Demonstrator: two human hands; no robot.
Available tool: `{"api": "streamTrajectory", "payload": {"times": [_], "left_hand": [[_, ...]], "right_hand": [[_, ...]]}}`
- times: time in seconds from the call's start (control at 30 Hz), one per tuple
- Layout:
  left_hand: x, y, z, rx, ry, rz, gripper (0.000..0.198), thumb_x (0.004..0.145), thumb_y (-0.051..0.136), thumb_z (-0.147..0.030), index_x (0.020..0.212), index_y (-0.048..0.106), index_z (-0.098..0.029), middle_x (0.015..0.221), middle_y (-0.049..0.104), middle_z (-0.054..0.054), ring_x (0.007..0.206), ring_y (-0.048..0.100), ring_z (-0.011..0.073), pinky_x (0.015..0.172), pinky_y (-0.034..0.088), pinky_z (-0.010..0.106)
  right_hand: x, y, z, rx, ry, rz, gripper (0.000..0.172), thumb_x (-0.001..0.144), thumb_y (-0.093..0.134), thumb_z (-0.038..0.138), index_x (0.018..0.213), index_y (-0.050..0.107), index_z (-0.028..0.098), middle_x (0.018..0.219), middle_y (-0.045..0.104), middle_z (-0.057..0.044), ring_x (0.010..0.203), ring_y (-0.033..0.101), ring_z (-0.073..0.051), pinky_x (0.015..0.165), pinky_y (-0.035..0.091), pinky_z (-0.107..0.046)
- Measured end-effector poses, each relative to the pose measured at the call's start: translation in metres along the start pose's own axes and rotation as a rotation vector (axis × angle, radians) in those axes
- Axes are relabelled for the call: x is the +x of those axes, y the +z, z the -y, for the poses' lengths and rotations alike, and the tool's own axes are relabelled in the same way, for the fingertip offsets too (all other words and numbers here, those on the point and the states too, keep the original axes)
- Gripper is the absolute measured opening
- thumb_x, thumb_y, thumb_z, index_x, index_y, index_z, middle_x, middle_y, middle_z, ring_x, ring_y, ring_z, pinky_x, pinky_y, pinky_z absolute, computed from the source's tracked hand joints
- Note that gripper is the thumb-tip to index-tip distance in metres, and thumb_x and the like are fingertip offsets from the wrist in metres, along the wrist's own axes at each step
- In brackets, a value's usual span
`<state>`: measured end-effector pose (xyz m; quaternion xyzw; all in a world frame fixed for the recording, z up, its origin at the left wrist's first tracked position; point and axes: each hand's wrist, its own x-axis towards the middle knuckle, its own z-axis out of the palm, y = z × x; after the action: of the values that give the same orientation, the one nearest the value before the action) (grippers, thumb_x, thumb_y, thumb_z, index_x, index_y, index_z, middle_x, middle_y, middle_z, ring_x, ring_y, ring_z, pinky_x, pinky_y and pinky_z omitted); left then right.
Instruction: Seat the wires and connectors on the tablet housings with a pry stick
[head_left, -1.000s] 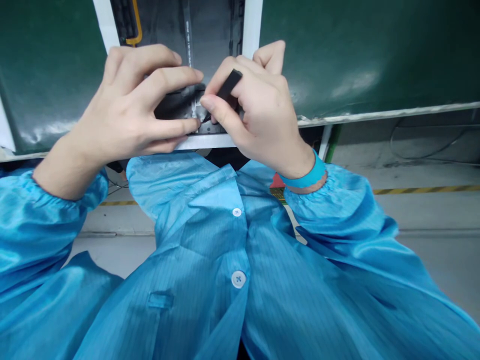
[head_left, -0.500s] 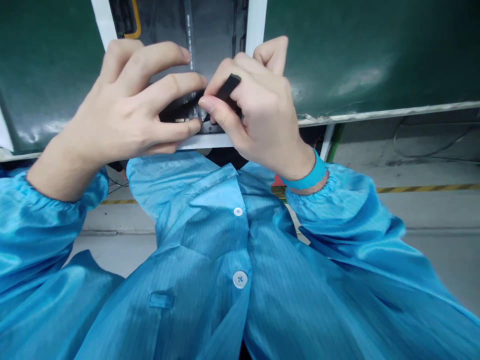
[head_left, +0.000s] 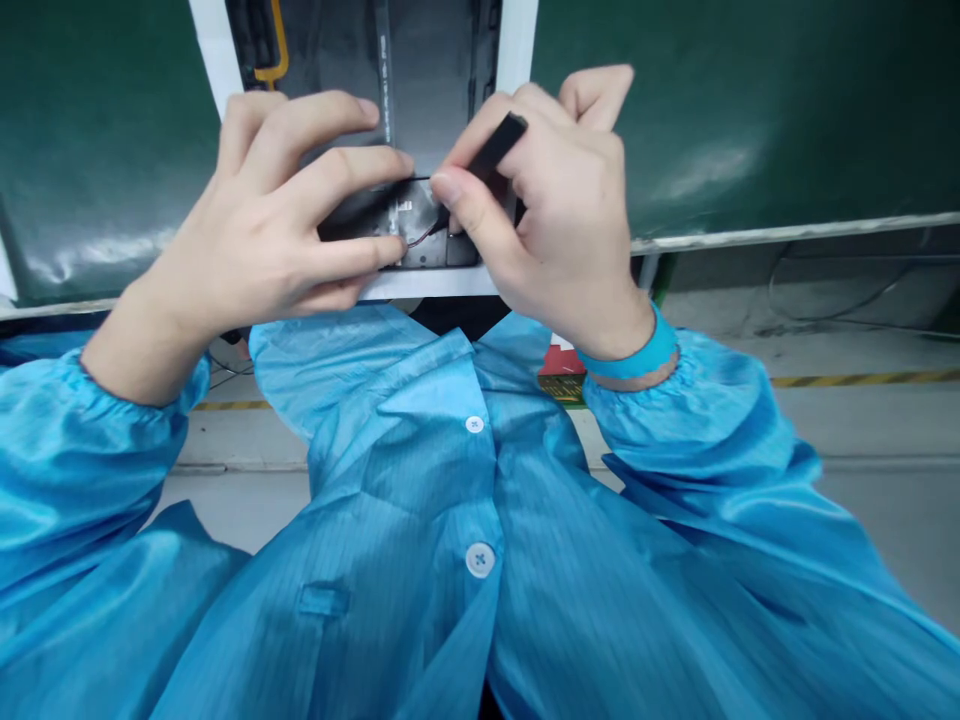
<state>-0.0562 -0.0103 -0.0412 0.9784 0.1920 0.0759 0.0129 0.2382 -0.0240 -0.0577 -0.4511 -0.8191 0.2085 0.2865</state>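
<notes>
Both hands work close together: the left hand (head_left: 262, 210), fingers half curled, presses on a flat dark module (head_left: 420, 215) from its left side, while the right hand (head_left: 562, 200) pinches a slim black plastic stick (head_left: 504, 143) between thumb and fingers. That stick lies diagonally, upper end pointing up and right, lower end hidden behind the thumb beside a thin red-and-black wire (head_left: 427, 236). The module sits against a white frame (head_left: 427, 283) between glossy green panels (head_left: 750, 110).

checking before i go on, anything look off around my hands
A thin reddish wire curves loose across the dark unit between the left hand and right hand. It looks like a stray strand; where it ends is hidden.
</notes>
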Motion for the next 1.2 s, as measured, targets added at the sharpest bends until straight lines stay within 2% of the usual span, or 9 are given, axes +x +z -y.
{"api": "streamTrajectory", "payload": {"times": [0.13, 0.23, 0.4, 0.53, 0.63, 0.77, 0.93, 1.03, 1.2], "left_hand": [[-0.006, 0.006, 0.005, -0.017, 0.005, -0.012, 0.047, 0.119, 0.051, -0.064, 0.157, 0.062, -0.039, 0.183, 0.04, 0.004, 0.165, 0.05, 0.0466, 0.106, 0.054, 0.072], [-0.007, 0.008, 0.006, -0.026, 0.038, -0.054, 0.05, 0.116, 0.059, -0.063, 0.159, 0.062, -0.037, 0.182, 0.044, 0.008, 0.164, 0.052, 0.0468, 0.105, 0.055, 0.071], [-0.006, 0.008, 0.004, -0.131, -0.043, -0.039, 0.046, 0.117, 0.061, -0.059, 0.16, 0.062, -0.045, 0.18, 0.048, 0.001, 0.165, 0.052, 0.0451, 0.113, 0.051, 0.074], [-0.004, 0.007, 0.002, -0.153, -0.05, -0.106, 0.042, 0.116, 0.063, -0.059, 0.155, 0.068, -0.042, 0.174, 0.057, 0.003, 0.16, 0.059, 0.0445, 0.113, 0.055, 0.074], [-0.002, 0.007, 0.0, -0.126, -0.054, -0.073, 0.041, 0.116, 0.063, -0.057, 0.153, 0.071, -0.04, 0.172, 0.058, 0.004, 0.16, 0.058, 0.0442, 0.112, 0.057, 0.074], [-0.001, 0.005, -0.001, -0.143, -0.067, -0.064, 0.042, 0.117, 0.062, -0.057, 0.154, 0.071, -0.039, 0.173, 0.058, 0.003, 0.161, 0.057, 0.0439, 0.114, 0.055, 0.074], [0.0, 0.007, -0.001, -0.169, -0.005, -0.135, 0.047, 0.115, 0.067, -0.055, 0.157, 0.067, -0.034, 0.173, 0.059, 0.006, 0.158, 0.06, 0.0449, 0.112, 0.057, 0.071], [0.0, 0.008, 0.002, -0.131, 0.018, -0.109, 0.049, 0.115, 0.066, -0.056, 0.157, 0.067, -0.031, 0.171, 0.06, 0.009, 0.156, 0.062, 0.0437, 0.109, 0.06, 0.068], [-0.003, 0.008, 0.003, -0.137, -0.047, -0.005, 0.046, 0.117, 0.057, -0.059, 0.156, 0.067, -0.037, 0.175, 0.054, 0.003, 0.16, 0.059, 0.0411, 0.115, 0.055, 0.07]], "right_hand": [[0.0, 0.0, 0.0, 0.086, -0.006, 0.011, 0.026, 0.119, 0.051, 0.038, 0.097, 0.065, 0.031, 0.097, 0.079, -0.002, 0.098, 0.072, -0.028, 0.107, 0.051, -0.055], [-0.001, -0.001, 0.001, 0.137, -0.006, 0.003, 0.023, 0.116, 0.053, 0.037, 0.098, 0.065, 0.033, 0.09, 0.076, -0.002, 0.095, 0.068, -0.03, 0.105, 0.05, -0.056], [-0.002, 0.001, 0.003, 0.116, -0.035, 0.047, 0.026, 0.118, 0.052, 0.04, 0.095, 0.062, 0.033, 0.096, 0.079, -0.003, 0.098, 0.07, -0.03, 0.106, 0.05, -0.056], [-0.002, 0.003, 0.002, 0.071, -0.046, 0.053, 0.024, 0.12, 0.049, 0.039, 0.102, 0.065, 0.032, 0.096, 0.079, -0.003, 0.1, 0.071, -0.029, 0.107, 0.049, -0.056], [-0.001, 0.002, -0.002, 0.054, -0.082, 0.07, 0.029, 0.12, 0.046, 0.042, 0.102, 0.066, 0.031, 0.101, 0.081, -0.003, 0.101, 0.072, -0.028, 0.106, 0.048, -0.056], [0.0, -0.001, -0.009, 0.036, -0.132, 0.016, 0.035, 0.12, 0.045, 0.049, 0.105, 0.069, 0.029, 0.099, 0.08, -0.003, 0.1, 0.074, -0.029, 0.106, 0.05, -0.057], [0.0, -0.005, -0.011, 0.063, -0.005, -0.077, 0.027, 0.115, 0.058, 0.048, 0.098, 0.072, 0.034, 0.094, 0.081, -0.003, 0.097, 0.07, -0.031, 0.105, 0.051, -0.056], [0.0, -0.005, -0.011, 0.116, 0.001, -0.08, 0.026, 0.115, 0.061, 0.041, 0.094, 0.071, 0.03, 0.089, 0.08, -0.003, 0.095, 0.071, -0.029, 0.105, 0.052, -0.053], [0.0, -0.005, -0.009, 0.319, -0.029, -0.084, 0.025, 0.116, 0.06, 0.032, 0.095, 0.072, 0.029, 0.092, 0.082, 0.0, 0.085, 0.074, -0.023, 0.099, 0.054, -0.048]]}}
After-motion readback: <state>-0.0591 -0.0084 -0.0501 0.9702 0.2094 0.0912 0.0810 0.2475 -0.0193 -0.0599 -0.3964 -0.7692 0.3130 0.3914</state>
